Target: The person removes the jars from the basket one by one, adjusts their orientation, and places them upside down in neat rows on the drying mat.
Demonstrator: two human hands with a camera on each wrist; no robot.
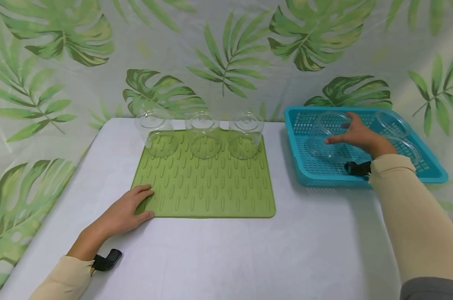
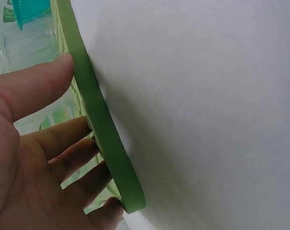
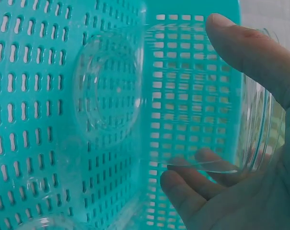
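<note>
Head view: grasping near-vertical clear cup (image 1: 321,134) with right hand (image 1: 359,135), upper right, rightward of mat (image 1: 211,187); resting left hand (image 1: 126,211) unclenched, lower left.

The clear, round see-through container (image 1: 319,134) was inside the left end of the turquoise perforated plastic basket (image 1: 324,180). The green rectangular mat (image 1: 207,179), patterned with elongated ovals, lay flat on the white counter (image 1: 241,258), left of the basket.
</note>
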